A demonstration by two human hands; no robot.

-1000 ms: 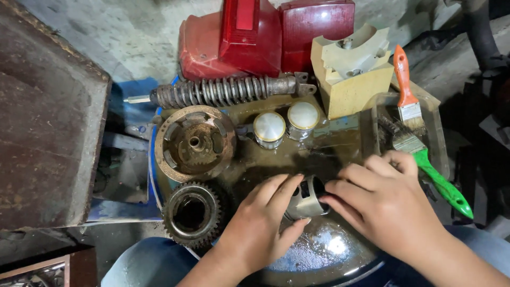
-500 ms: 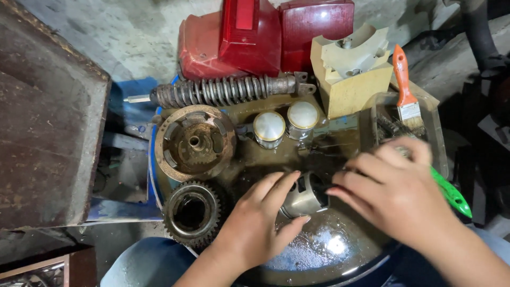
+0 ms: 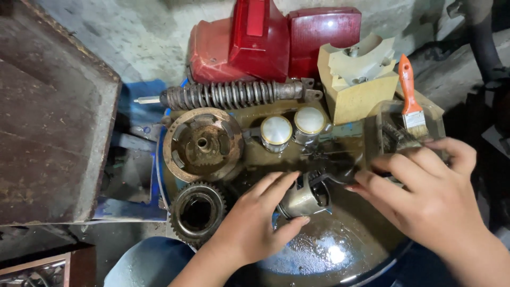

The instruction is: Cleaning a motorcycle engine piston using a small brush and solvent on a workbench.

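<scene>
Two hands work over an oily blue drum lid that serves as the bench. Beyond the fingers lie a red plastic cover, a coiled shock spring, a rusty drum hub and a toothed gear. The left hand is clamped around a small metal piston; the right hand hovers beside it, fingers spread, holding nothing. The piston looks rigid, fairly light and oil-slick, best gripped around its smooth skirt.

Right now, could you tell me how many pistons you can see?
3. Two stand side by side behind the hands: one left, one right. The third lies on its side in the left hand. Others may be hidden under the hands.
</scene>
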